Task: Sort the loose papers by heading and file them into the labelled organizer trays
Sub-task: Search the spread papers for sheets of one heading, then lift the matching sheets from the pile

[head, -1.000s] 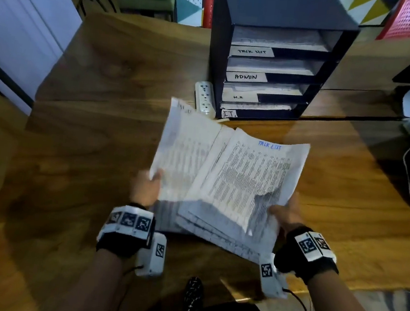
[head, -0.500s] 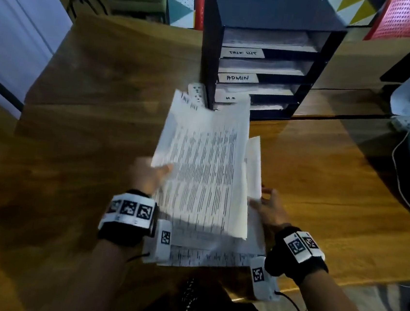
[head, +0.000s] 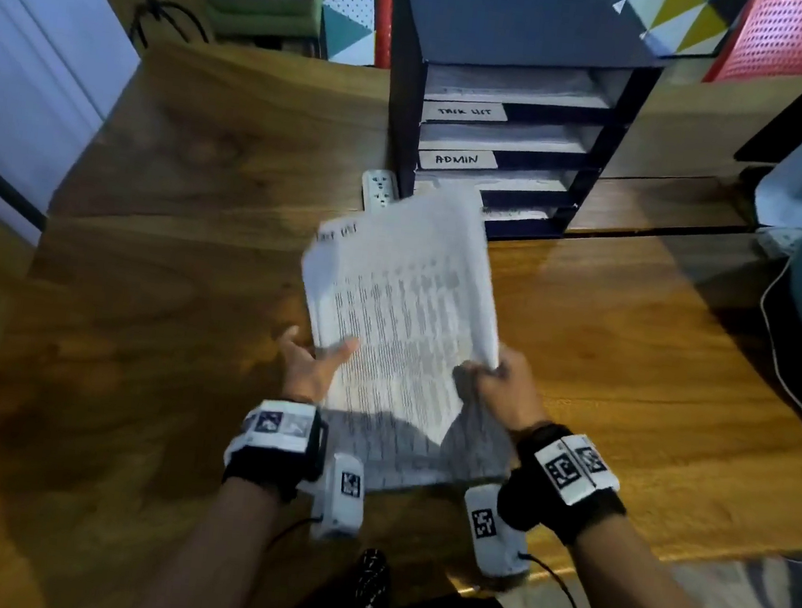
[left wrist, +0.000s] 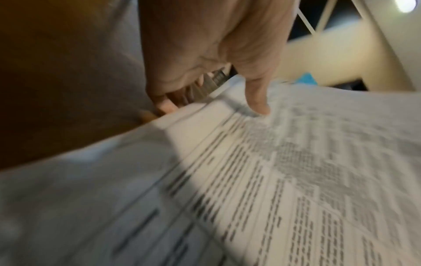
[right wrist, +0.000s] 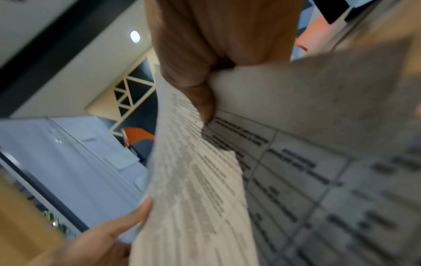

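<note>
— While the printed papers [head: 403,314] tilt above the worktop [head: 169,279], who holds them?
— Both. The right hand [head: 504,384] clenches their right edge; the left hand [head: 305,368] pinches the left edge, thumb on top.
— And the dark organizer [head: 507,117]?
— Just beyond their far edge, labelled trays facing the person, a white power strip [head: 379,187] at its left.

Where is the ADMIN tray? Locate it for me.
In the head view, the ADMIN tray is second from the top in the dark organizer, right below the TASK LIST tray, beyond the held papers.
</note>
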Tool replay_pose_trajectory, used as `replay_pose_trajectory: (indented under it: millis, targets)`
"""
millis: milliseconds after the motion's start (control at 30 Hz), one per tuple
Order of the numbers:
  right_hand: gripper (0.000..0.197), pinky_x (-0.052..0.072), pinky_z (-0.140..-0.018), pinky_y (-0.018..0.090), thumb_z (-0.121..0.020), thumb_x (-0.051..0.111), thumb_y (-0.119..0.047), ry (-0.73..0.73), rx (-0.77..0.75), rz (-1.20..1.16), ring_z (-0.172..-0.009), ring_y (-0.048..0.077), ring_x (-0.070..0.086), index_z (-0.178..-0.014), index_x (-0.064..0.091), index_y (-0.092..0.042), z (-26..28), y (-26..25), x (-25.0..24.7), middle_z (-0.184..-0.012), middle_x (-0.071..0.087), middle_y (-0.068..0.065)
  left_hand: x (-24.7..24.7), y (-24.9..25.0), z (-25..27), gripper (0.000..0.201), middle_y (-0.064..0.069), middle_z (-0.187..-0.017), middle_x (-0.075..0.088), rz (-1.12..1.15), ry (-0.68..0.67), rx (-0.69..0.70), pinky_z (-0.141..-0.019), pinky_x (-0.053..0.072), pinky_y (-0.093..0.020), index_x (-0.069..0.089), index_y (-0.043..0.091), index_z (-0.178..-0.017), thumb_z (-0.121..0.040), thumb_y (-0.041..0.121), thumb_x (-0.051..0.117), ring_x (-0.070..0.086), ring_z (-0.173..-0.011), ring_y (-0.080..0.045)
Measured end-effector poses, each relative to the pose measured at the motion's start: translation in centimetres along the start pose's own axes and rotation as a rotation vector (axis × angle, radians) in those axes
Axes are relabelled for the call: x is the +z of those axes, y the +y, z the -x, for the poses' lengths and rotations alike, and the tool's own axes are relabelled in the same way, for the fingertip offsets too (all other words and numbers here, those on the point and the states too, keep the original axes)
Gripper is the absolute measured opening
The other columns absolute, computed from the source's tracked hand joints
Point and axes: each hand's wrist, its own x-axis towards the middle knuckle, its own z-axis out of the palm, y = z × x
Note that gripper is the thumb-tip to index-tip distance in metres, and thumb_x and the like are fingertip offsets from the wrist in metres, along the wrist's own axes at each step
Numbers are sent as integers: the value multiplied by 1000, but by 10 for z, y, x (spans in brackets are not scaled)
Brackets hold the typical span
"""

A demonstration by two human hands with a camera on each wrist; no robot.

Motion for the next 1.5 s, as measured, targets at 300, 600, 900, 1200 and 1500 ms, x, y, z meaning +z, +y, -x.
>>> replay_pose_trajectory:
  millis: [300, 600, 900, 1200, 1500]
  targets:
    - [28, 49, -66, 10, -76, 72, -9, 248, -431, -326, -77, -5, 63, -99, 57, -11, 13, -81, -75, -89, 62, -6, 10, 109, 55, 18, 9, -90, 72, 339, -387, 526, -77, 56, -25, 60, 22, -98, -90, 8, 52, 68, -87, -4]
    - [35, 53, -69, 15, -72, 70, 2, 145, -359, -478, -83, 0, 68, -94, 61, -24, 8, -50, -76, -83, 73, -18, 29, 85, 64, 55, 4, -83, 70, 242, -403, 535, -70, 57, -24, 60, 17, -93, -49, 41, 83, 67, -82, -7]
    - [15, 51, -65, 10, -89, 55, -7, 251, -258, -383, -80, 8, 61, -104, 56, -10, -33, -32, -91, -88, 61, -6, 68, 72, 47, 53, -9, -116, 64, -5, -201, 238, -105, 40, -50, 58, 8, -118, -80, 45, 64, 61, -108, -20]
    - [9, 43, -100, 43, -95, 46, -13, 69, -8, -262, -112, 24, 56, -91, 49, -21, -71, -49, -154, -121, 59, 10, 114, 154, 12, 29, -9, -107, 63, -45, -66, 251, -79, 44, -25, 61, 1, -111, -92, 22, 54, 58, -100, -23]
    - [28, 40, -38, 17, -96, 42, -9, -122, -21, -360, -60, 19, 58, -123, 52, -7, -81, -38, -187, -92, 68, 8, 146, 194, -19, 46, -16, -109, 58, -178, -105, 139, -94, 46, -38, 52, -4, -124, -88, 24, 58, 51, -92, -23]
